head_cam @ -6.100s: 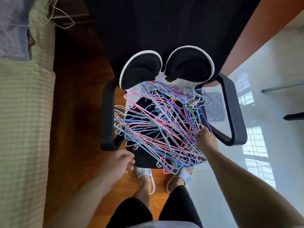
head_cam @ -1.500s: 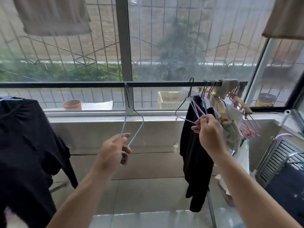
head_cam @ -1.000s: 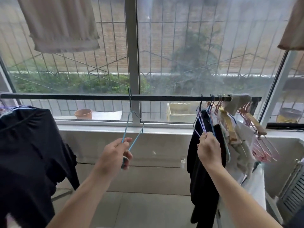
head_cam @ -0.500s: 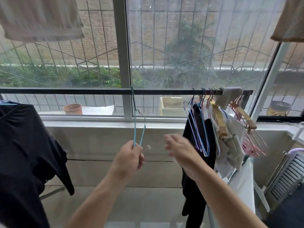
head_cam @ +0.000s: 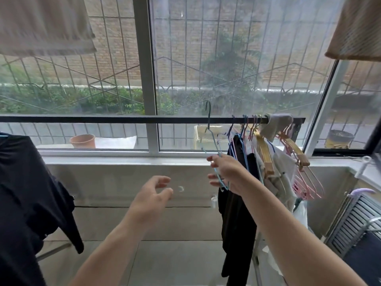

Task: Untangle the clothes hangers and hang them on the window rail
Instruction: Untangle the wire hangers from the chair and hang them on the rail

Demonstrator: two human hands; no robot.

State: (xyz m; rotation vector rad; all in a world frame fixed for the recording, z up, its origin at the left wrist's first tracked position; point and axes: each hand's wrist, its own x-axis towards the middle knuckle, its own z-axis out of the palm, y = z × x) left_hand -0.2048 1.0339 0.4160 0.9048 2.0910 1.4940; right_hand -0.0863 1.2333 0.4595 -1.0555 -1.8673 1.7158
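Note:
A black window rail (head_cam: pixel 103 119) runs across the window at chest height. My right hand (head_cam: pixel 227 172) grips a thin light-blue wire hanger (head_cam: pixel 209 115) by its lower part. Its hook stands just above the rail, left of the hung bunch, and I cannot tell whether it touches the rail. Several blue, pink and purple wire hangers (head_cam: pixel 245 125) hang on the rail's right end. My left hand (head_cam: pixel 153 195) is lower and to the left, fingers apart, holding nothing.
A black garment (head_cam: pixel 237 203), wooden hangers (head_cam: pixel 266 153) and pale clothes crowd the rail's right end, with a grey sock (head_cam: pixel 277 123) draped over it. Another black garment (head_cam: pixel 26 182) hangs at the left. A slatted rack (head_cam: pixel 350 219) stands at the lower right.
The blue hanger passed from my left hand to my right and moved right along the rail toward the hung bunch. My left hand let go and dropped away open.

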